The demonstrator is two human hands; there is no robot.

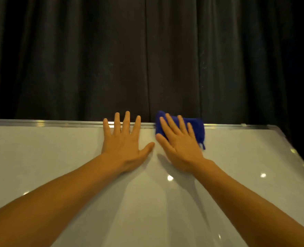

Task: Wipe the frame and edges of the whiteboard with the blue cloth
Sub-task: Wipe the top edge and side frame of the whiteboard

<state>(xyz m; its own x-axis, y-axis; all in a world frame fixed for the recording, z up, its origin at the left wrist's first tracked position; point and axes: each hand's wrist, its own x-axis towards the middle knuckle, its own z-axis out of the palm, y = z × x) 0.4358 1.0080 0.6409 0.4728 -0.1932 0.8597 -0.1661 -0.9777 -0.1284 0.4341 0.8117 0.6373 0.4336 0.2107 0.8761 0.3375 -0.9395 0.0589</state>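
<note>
Along the far edge of the whiteboard, we are laying our left hand flat with fingers spread, its fingertips reaching over the silver frame. Just to its right, we are pressing our right hand, also flat and open, down on the blue cloth, which is lying across the frame's top edge before a dark curtain.

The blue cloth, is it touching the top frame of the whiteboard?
Touching. The head view shows the blue cloth lying across the top frame.
</note>
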